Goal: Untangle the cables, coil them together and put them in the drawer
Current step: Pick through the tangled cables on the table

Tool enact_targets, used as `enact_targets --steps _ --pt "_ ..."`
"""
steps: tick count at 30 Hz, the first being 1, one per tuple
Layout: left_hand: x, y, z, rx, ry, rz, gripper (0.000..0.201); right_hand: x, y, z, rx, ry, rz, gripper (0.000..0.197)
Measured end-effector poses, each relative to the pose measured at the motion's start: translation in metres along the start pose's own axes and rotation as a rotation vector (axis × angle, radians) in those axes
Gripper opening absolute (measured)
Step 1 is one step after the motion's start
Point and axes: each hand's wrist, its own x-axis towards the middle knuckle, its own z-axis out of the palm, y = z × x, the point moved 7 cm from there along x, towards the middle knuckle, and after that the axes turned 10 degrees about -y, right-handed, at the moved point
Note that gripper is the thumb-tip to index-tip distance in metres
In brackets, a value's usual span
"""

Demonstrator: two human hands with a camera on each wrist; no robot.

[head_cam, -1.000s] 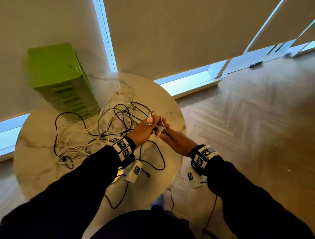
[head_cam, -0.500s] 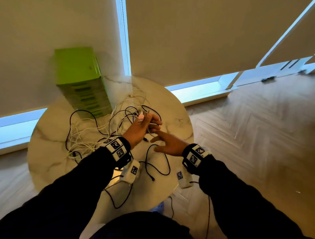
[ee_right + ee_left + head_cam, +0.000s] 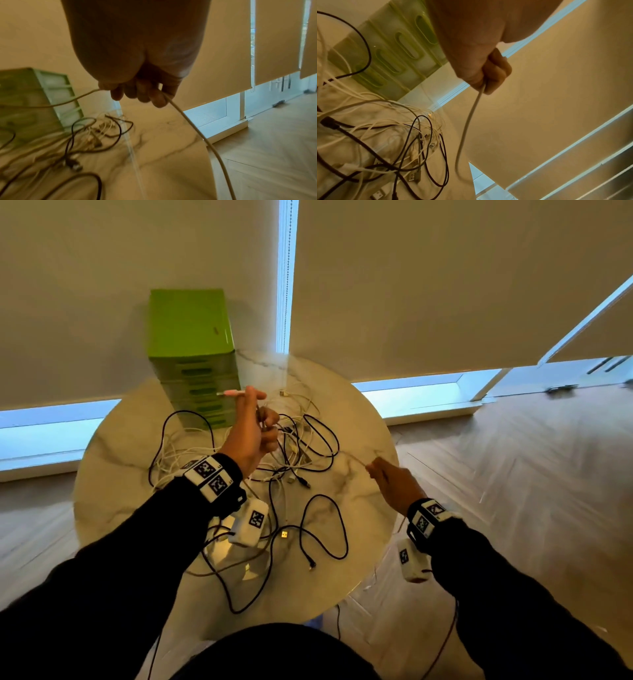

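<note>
A tangle of white and black cables [image 3: 294, 440] lies on the round marble table [image 3: 356, 501]. My left hand [image 3: 251, 426] is raised above the tangle and grips a white cable [image 3: 471, 117], with its pink plug [image 3: 230, 393] sticking out past the thumb. My right hand [image 3: 388, 477] is off to the right near the table edge, fingers curled round the same white cable [image 3: 188, 121], which runs blurred between the two hands. The green drawer unit [image 3: 193, 361] stands at the back left, all drawers closed.
Loose black cable loops [image 3: 322, 529] and a USB plug [image 3: 284, 534] lie near the front of the table. Roller blinds and window frames stand behind the table. Wooden floor [image 3: 513, 474] stretches to the right.
My hands were together over the tangle; now they have drawn apart. The left rose toward the drawer unit with the pink plug, and the right pulled rightward along the white cable.
</note>
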Motion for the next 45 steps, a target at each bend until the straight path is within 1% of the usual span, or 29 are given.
enact_targets --steps 1,2,4,5,6,7,10,13,15,17,20,22,24,25,26,28,29,30,32,34,36,38,41,43,45 --pt "0.0 0.004 -0.002 -0.02 0.03 0.025 0.032 -0.001 0.003 0.014 -0.049 -0.107 0.014 0.029" --pt "0.001 0.006 -0.005 -0.029 0.056 0.038 0.032 -0.003 0.005 0.034 -0.11 -0.257 0.025 0.03" --pt "0.001 0.006 -0.007 0.0 0.083 0.023 0.031 -0.015 0.005 0.075 -0.246 -0.577 0.065 0.033" --pt "0.001 0.004 -0.008 0.027 0.075 0.01 0.031 -0.021 0.007 0.091 -0.292 -0.686 0.103 0.035" --pt "0.001 0.0 -0.008 0.054 0.06 -0.003 0.029 -0.025 0.01 0.104 -0.323 -0.752 0.14 0.036" --pt "0.001 -0.005 -0.01 0.08 0.05 -0.017 0.028 -0.025 0.01 0.112 -0.357 -0.781 0.16 0.038" --pt "-0.003 -0.018 -0.015 0.145 0.074 -0.077 0.031 -0.018 0.009 0.123 -0.457 -0.822 0.194 0.045" --pt "-0.003 -0.018 -0.02 0.197 0.113 -0.079 0.033 0.002 -0.003 0.112 -0.49 -0.86 0.146 0.046" --pt "-0.001 -0.015 -0.025 0.246 0.156 -0.064 0.035 0.023 -0.019 0.095 -0.43 -0.832 0.057 0.043" --pt "0.003 -0.016 -0.028 0.255 0.171 -0.05 0.031 0.047 -0.04 0.077 -0.335 -0.76 -0.03 0.038" --pt "0.009 -0.024 -0.025 0.258 0.116 -0.064 0.028 0.087 -0.068 0.058 -0.24 -0.593 -0.131 0.03" --pt "0.012 -0.031 -0.025 0.294 0.098 -0.075 0.029 0.113 -0.08 0.061 -0.211 -0.548 -0.176 0.028" --pt "0.013 -0.039 -0.029 0.348 0.109 -0.085 0.03 0.137 -0.089 0.07 -0.189 -0.533 -0.201 0.023" --pt "0.011 -0.043 -0.031 0.372 0.115 -0.091 0.03 0.147 -0.091 0.073 -0.173 -0.499 -0.212 0.019" --pt "0.01 -0.047 -0.034 0.393 0.125 -0.1 0.031 0.157 -0.095 0.073 -0.155 -0.438 -0.224 0.017" --pt "0.008 -0.055 -0.041 0.423 0.148 -0.123 0.033 0.176 -0.102 0.067 -0.079 -0.262 -0.236 0.012" --pt "0.007 -0.059 -0.045 0.43 0.16 -0.134 0.033 0.185 -0.106 0.068 -0.035 -0.212 -0.251 0.014" --pt "0.005 -0.062 -0.046 0.435 0.165 -0.139 0.034 0.194 -0.111 0.068 -0.003 -0.198 -0.275 0.021" --pt "0.003 -0.066 -0.05 0.445 0.18 -0.146 0.034 0.211 -0.125 0.076 0.016 -0.263 -0.355 0.041" --pt "0.002 -0.07 -0.053 0.459 0.198 -0.149 0.036 0.226 -0.142 0.084 -0.034 -0.36 -0.428 0.051" --pt "0.001 -0.072 -0.055 0.459 0.212 -0.152 0.039 0.24 -0.154 0.092 -0.167 -0.45 -0.395 0.051" --pt "0.0 -0.073 -0.059 0.446 0.231 -0.158 0.041 0.252 -0.162 0.097 -0.345 -0.47 -0.337 0.051" --pt "-0.002 -0.072 -0.066 0.437 0.257 -0.168 0.04 0.258 -0.168 0.099 -0.601 -0.404 -0.366 0.041" --pt "-0.004 -0.071 -0.072 0.438 0.268 -0.161 0.036 0.256 -0.17 0.094 -0.636 -0.309 -0.415 0.031" --pt "-0.004 -0.067 -0.079 0.433 0.285 -0.154 0.034 0.251 -0.178 0.072 -0.602 -0.147 -0.468 0.024"
